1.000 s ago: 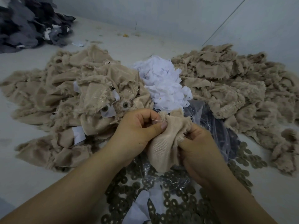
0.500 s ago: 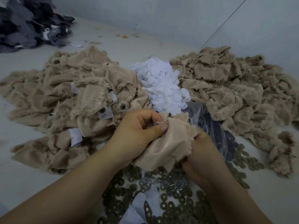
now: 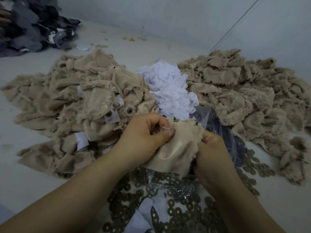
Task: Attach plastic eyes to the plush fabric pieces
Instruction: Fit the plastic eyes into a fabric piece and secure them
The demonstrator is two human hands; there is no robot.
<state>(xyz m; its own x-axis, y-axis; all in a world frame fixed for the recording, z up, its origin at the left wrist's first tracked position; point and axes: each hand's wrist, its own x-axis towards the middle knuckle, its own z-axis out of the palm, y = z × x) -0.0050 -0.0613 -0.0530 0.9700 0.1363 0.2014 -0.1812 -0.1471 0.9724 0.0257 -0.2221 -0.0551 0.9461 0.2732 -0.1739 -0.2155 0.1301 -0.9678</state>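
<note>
I hold one beige plush fabric piece (image 3: 178,148) between both hands, its smooth backing facing me. My left hand (image 3: 143,138) pinches its upper left edge with thumb against curled fingers. My right hand (image 3: 212,152) grips its right edge, fingers tucked under the cloth and hidden. No plastic eye shows on this piece. A heap of dark ring washers (image 3: 176,207) lies under my wrists, partly in a clear plastic bag (image 3: 218,128).
A beige pile on the left (image 3: 75,106) has pieces with fitted eyes (image 3: 129,111). Another beige pile (image 3: 244,98) lies on the right. White patches (image 3: 170,88) are heaped between them. Dark grey fabric (image 3: 25,26) sits far left by the wall.
The fabric piece has spread wider between my hands and its backing has turned up toward me. My right hand has slipped lower along its right edge.
</note>
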